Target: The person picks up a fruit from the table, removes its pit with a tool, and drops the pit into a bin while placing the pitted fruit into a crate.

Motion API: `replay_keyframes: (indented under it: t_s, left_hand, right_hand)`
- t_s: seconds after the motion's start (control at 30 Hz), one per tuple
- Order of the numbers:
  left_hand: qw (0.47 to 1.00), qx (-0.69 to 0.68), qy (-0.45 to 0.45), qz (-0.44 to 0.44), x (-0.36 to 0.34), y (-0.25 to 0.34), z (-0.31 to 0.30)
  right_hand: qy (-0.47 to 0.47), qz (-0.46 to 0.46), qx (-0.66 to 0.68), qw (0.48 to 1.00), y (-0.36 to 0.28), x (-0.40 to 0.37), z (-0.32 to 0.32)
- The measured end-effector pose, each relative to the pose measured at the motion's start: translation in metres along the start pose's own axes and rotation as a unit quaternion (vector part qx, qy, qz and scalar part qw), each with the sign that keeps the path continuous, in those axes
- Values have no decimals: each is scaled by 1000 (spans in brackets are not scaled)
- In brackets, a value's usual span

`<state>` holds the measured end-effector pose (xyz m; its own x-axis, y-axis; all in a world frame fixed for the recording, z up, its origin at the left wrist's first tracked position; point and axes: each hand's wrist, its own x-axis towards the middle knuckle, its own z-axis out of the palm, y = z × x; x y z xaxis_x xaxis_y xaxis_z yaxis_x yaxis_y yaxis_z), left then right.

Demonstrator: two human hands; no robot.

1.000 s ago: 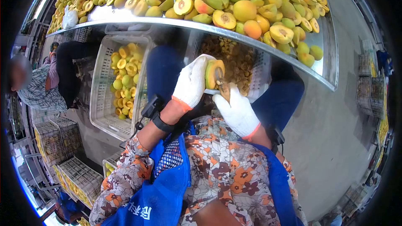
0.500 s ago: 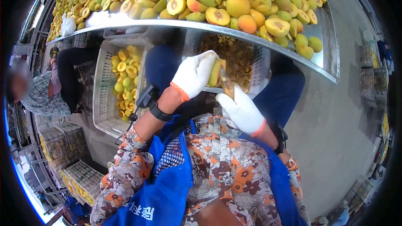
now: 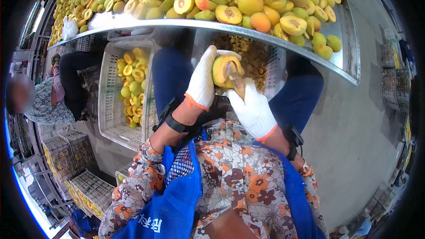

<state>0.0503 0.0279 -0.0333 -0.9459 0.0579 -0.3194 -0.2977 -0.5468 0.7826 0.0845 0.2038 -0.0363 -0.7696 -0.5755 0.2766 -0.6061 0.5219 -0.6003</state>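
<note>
My left hand, in a white knit glove, is closed around a halved yellow peach, its cut face turned up toward me. A pitting tool with a looped metal blade and a wooden handle is gripped in my gloved right hand. Its loop lies over the middle of the cut face, at the pit. Below and beyond the hands, a crate between my knees holds many brown pits and scraps.
A metal table heaped with halved peaches runs across the front. Left of my leg stands a white crate with pitted halves. Another person sits at far left, near stacked crates. Grey floor lies to the right.
My left hand has turned the peach half so its cut face shows toward me. The tool's loop has come over the middle of that face, with my right hand slightly shifted.
</note>
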Motion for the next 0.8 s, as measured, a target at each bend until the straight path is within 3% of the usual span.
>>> replay_keyframes:
  t_s: [0.27, 0.33, 0.43, 0.5, 0.57, 0.63, 0.67, 0.7, 0.77, 0.8]
  left_hand:
    - [985, 147, -5, 85, -6, 3, -2]
    - [981, 174, -21, 80, -5, 11, -1]
    - [951, 286, -98, 65, 0, 29, -5]
    - [946, 296, -122, 55, 9, 30, -11]
    - [979, 145, -96, -107, 14, 31, -9]
    - [984, 112, -117, -81, 6, 31, 2]
    - [985, 157, -69, 18, 5, 24, 12]
    - [972, 203, -18, 119, 3, 19, 20]
    - [907, 358, 24, 221, -12, 17, 29]
    - [918, 344, 34, 196, -10, 11, 26]
  right_hand:
    - [-35, 64, 65, 995, -11, -1, -6]
    - [-76, 238, 163, 954, -23, 10, -16]
    - [-97, 294, 204, 929, -29, 12, -19]
    - [-116, 300, 250, 913, -25, 13, -19]
    - [-132, 304, 296, 896, -14, 10, -18]
    - [-142, 201, 283, 927, 6, 2, -11]
    - [-90, 360, 392, 842, -6, 15, -20]
    - [-92, 355, 395, 843, -9, 19, -22]
    - [-108, 410, 494, 759, -15, 20, -25]
    - [-124, 426, 552, 706, -24, 24, -32]
